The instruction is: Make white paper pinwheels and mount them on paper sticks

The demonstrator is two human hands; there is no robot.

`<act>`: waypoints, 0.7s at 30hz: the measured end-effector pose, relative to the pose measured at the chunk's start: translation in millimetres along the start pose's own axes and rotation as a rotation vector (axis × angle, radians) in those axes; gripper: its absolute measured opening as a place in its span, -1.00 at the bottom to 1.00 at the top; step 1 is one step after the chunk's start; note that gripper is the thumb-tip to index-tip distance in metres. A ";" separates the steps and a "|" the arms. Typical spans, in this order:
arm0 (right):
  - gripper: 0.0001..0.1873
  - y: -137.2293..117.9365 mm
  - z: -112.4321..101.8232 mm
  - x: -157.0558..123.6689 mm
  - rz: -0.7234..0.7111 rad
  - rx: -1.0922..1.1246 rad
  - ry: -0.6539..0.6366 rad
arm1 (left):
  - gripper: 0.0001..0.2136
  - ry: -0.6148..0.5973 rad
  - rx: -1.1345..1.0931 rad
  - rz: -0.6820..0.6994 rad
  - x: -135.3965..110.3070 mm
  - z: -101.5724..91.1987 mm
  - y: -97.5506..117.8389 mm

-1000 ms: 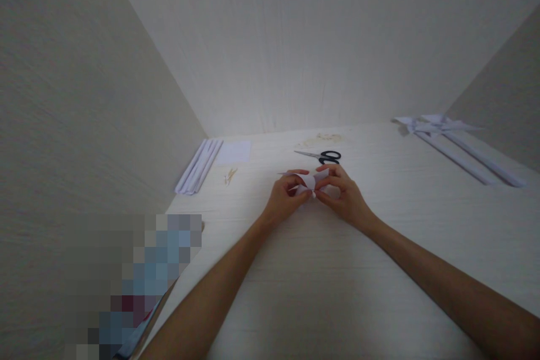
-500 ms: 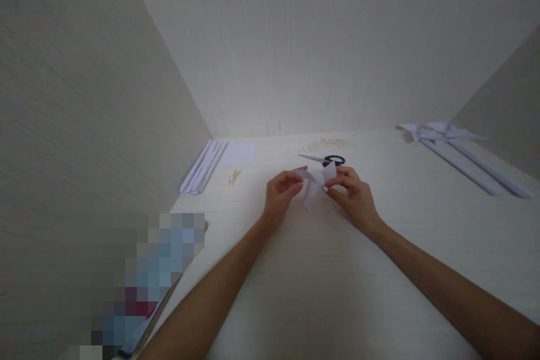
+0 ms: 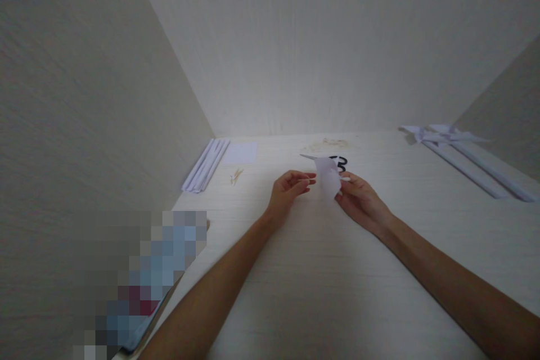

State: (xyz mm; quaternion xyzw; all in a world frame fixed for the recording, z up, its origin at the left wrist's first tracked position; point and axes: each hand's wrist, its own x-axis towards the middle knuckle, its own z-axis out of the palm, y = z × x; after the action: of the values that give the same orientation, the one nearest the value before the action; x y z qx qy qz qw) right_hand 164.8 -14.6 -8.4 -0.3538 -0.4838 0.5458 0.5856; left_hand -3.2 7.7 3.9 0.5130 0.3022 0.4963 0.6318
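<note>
My left hand (image 3: 291, 191) is closed in a pinch, with a thin pale stick showing between thumb and fingers. Just to its right, a white paper pinwheel head (image 3: 328, 175) is turned nearly side-on, its blades curving towards me. My right hand (image 3: 360, 199) grips the paper from the right, and a small white tip pokes out beside its fingers. Whether the stick passes through the paper is hidden. Behind the paper lie black-handled scissors (image 3: 342, 162), partly covered. Left of my left hand are several small thin sticks (image 3: 237, 176) on the table.
Rolled white paper tubes (image 3: 205, 166) lie at the back left beside a flat paper sheet (image 3: 240, 153). Two finished-looking pinwheels (image 3: 439, 135) on paper tubes lie at the back right. Pale scraps (image 3: 335, 142) are near the back wall. A pixelated area covers the lower left.
The paper has turned from facing me with blades spread to nearly side-on. My left fingers have come off the blade, and my right hand has shifted slightly right with the paper.
</note>
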 end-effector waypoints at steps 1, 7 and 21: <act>-0.91 -1.0 -1.8 -0.5 0.053 0.030 -0.036 | -0.87 -0.029 0.032 0.006 -0.8 1.2 0.5; -0.78 2.8 -10.8 -1.9 0.354 0.223 -0.139 | -0.76 -0.162 0.122 0.036 -2.6 5.1 -1.2; -0.70 -9.7 0.7 -7.7 0.670 0.386 -0.209 | -0.67 -0.244 0.171 0.050 1.4 -0.9 -7.2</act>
State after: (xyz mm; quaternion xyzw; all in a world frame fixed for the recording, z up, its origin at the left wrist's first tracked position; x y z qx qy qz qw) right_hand 167.5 -23.8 -0.4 -0.3179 -0.2873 0.8205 0.3784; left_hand -1.3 9.5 -3.0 0.6288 0.2513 0.4184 0.6053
